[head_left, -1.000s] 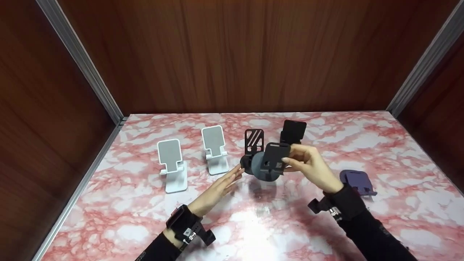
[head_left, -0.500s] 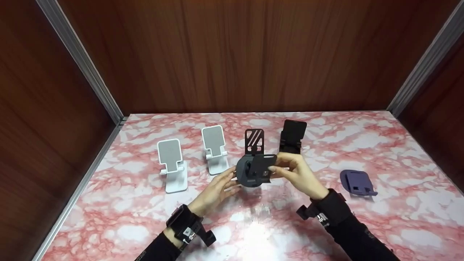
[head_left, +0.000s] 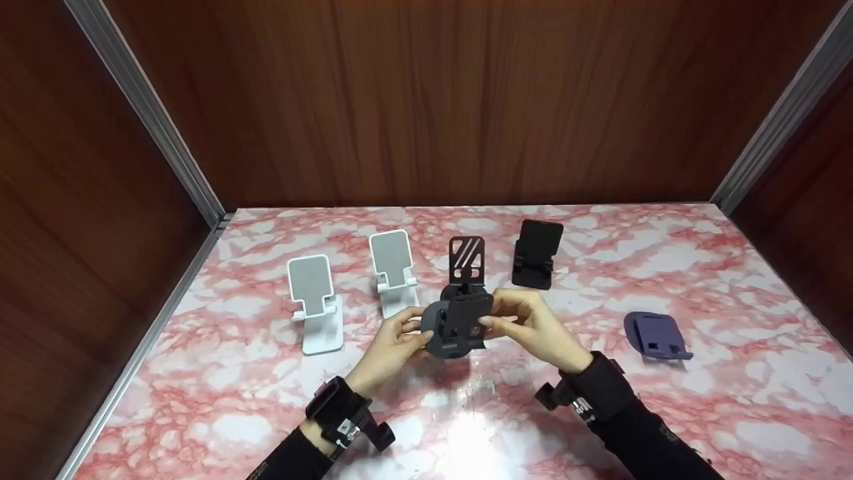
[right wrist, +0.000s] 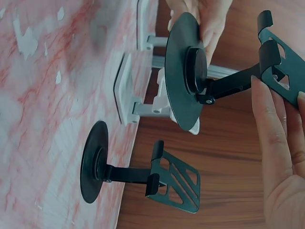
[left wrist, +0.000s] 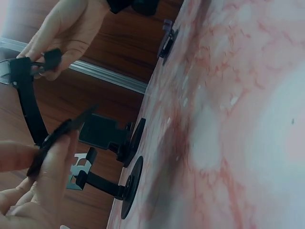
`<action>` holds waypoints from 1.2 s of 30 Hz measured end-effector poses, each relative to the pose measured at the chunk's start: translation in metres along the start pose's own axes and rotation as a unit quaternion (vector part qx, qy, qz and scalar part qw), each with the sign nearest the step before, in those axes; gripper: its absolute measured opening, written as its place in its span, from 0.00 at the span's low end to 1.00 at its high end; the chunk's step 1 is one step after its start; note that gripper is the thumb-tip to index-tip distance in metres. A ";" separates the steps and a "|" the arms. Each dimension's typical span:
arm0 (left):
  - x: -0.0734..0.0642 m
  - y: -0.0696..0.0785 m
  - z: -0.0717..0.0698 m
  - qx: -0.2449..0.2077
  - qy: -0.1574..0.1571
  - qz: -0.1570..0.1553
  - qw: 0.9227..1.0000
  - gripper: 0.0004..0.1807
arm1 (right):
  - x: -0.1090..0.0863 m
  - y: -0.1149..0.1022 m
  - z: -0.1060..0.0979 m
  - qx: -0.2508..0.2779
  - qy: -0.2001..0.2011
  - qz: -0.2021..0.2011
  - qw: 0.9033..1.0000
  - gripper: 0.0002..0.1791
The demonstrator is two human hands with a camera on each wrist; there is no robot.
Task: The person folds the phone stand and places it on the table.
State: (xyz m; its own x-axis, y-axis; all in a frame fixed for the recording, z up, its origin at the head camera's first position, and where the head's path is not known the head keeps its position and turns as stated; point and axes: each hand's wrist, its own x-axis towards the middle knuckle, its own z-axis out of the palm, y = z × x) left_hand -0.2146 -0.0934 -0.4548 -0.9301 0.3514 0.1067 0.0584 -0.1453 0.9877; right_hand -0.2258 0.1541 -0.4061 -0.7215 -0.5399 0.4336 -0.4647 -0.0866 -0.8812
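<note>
A dark grey phone stand [head_left: 468,315] with a round base and a hinged arm is held up off the table between both hands. My left hand [head_left: 393,343] pinches the edge of its round base [right wrist: 183,71], thumb on the near face. At the other end, my right hand [head_left: 533,328] pinches the side of the stand's phone plate [left wrist: 23,71] between thumb and fingers. Directly behind, a black phone stand with slanted slots [head_left: 466,260] stands on the table, its base partly hidden in the head view.
Two white phone stands [head_left: 310,285] [head_left: 392,257] stand to the left. A black phone stand [head_left: 537,253] is at the back right, and a purple folded phone stand [head_left: 658,335] lies farther right. Wood-grain panels [head_left: 466,100] enclose the pink marbled table [head_left: 233,400].
The grey phone stand has come left and nearer with my right hand. My left hand, earlier extended with straight fingers, now pinches its base.
</note>
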 end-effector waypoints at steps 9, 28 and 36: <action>-0.002 0.004 0.000 0.040 0.022 0.017 0.999 0.16 | 0.002 -0.006 0.007 -0.010 -0.002 0.035 0.999 0.05; -0.003 0.007 0.000 0.120 0.074 0.083 0.987 0.14 | 0.014 -0.018 0.010 -0.004 -0.041 0.073 0.996 0.14; -0.003 0.008 0.003 0.144 0.092 0.119 0.978 0.13 | 0.017 -0.027 0.008 -0.005 -0.064 0.088 0.994 0.12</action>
State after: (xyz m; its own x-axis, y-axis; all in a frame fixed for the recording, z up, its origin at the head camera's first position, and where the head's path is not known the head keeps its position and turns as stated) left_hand -0.2103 -0.0926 -0.4466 -0.9259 0.1628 0.3408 0.3558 0.0730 0.9317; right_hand -0.2211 0.1405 -0.3762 -0.7214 -0.6478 0.2449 -0.3430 0.0270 -0.9390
